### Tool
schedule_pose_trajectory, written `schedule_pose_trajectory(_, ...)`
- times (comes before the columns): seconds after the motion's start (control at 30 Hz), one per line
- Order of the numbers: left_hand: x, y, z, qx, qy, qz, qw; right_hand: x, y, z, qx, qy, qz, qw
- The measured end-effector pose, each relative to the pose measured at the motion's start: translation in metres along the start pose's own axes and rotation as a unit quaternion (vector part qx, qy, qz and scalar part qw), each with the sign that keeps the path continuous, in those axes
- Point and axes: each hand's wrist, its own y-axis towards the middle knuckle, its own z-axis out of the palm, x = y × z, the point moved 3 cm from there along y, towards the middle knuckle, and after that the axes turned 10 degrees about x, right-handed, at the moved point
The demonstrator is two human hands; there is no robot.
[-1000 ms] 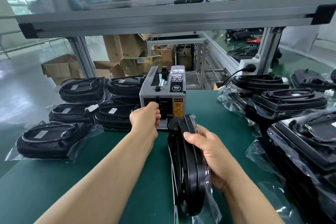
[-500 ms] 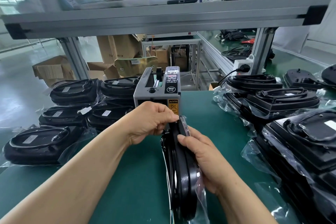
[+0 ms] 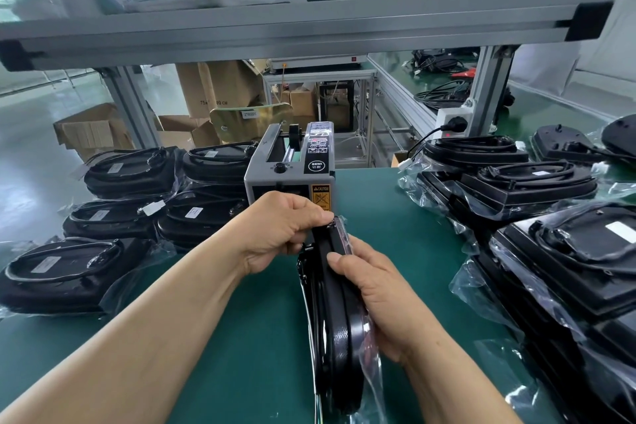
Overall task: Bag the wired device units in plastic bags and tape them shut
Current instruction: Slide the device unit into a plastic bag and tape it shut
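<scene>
Here, left hand pinching the bag fold atop the upright unit, right hand gripping its side, any slip is probably risking a crooked seal.

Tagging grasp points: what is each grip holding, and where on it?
Both hold the bagged device unit, which stands on edge on the mat. The left grip pinches its top end; the right grip wraps its upper right side. No tape can be made out.
</scene>
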Motion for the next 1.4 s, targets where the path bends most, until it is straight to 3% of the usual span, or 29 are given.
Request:
schedule_pose_trajectory(0.17,0.002,-0.002,0.001,0.006,-0.028,-0.007,1.0,-0.001,0.001,0.0,-0.003,-0.004,0.0,1.0)
schedule_pose_trajectory(0.6,0.002,0.001,0.005,-0.056,0.019,0.025,0.998,-0.001,0.001,-0.002,-0.012,-0.01,-0.004,1.0)
schedule_pose_trajectory(0.83,0.007,0.002,0.005,-0.143,0.114,0.084,0.98,-0.003,0.003,-0.004,-0.012,-0.02,0.001,1.0)
schedule_pose_trajectory(0.93,0.013,0.003,0.006,-0.176,0.076,0.065,0.979,-0.004,0.004,-0.004,-0.008,-0.04,0.002,0.999)
schedule_pose_trajectory(1.13,0.019,0.003,0.013,-0.158,-0.02,0.013,0.987,-0.003,0.003,-0.004,-0.009,-0.081,-0.001,0.997)
schedule_pose_trajectory(1.27,0.025,-0.011,0.012,-0.116,-0.013,0.007,0.993,-0.003,0.002,-0.005,0.008,-0.076,0.0,0.997)
schedule_pose_trajectory(1.4,0.021,-0.028,0.012,-0.121,-0.013,0.032,0.992,-0.001,-0.001,-0.001,0.041,-0.089,-0.011,0.995)
